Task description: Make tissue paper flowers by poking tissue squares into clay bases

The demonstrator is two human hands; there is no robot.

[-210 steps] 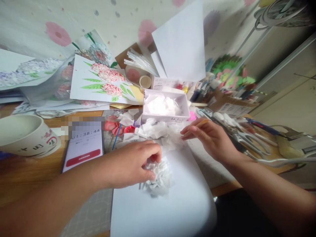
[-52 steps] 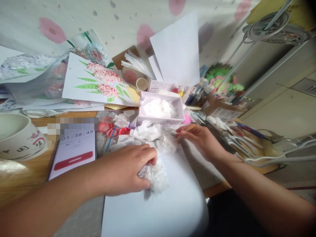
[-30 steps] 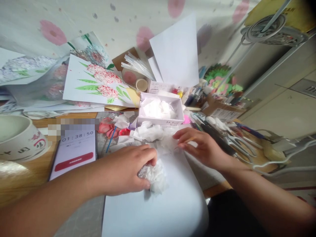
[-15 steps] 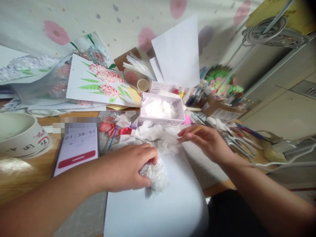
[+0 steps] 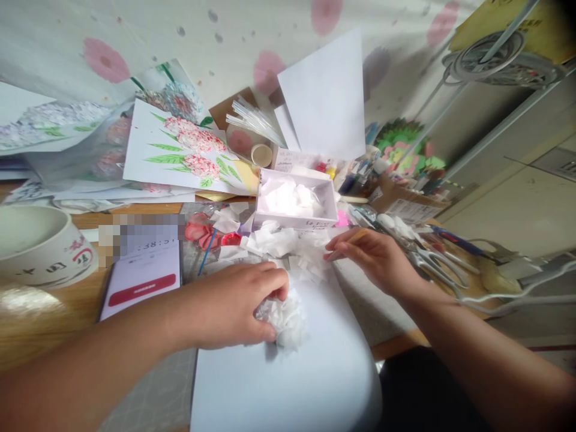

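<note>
Clasping a ruffled white paper flower [image 5: 290, 321] between thumb and fingers, the left hand [image 5: 245, 303] is over the white sheet [image 5: 279, 390]; farther out, the right hand [image 5: 375, 255] pinches a thin stick [image 5: 360, 236] (tip unclear) beside paper scraps [image 5: 311, 264], a pale box [image 5: 294, 221] beyond.

I am seeing a rounded, ruffled cluster of thin white paper petals [image 5: 290, 321] sitting at six o'clock from the centre of my view. The left hand [image 5: 252, 303] is pinching it from its nine-to-eleven o'clock side, thumb and fingers gripping, petals spilling out toward four o'clock. Beneath it, a smooth white paper sheet [image 5: 288, 390] is spreading toward six o'clock. Past the cluster at twelve o'clock, loose, creased white paper scraps [image 5: 272, 240] are overlapping in a heap. Between one and two o'clock from the cluster, the right hand [image 5: 373, 258] is holding a slim tan stick [image 5: 359, 236] that is slanting toward the scraps; whether it is touching them, I am not managing to tell.
</note>
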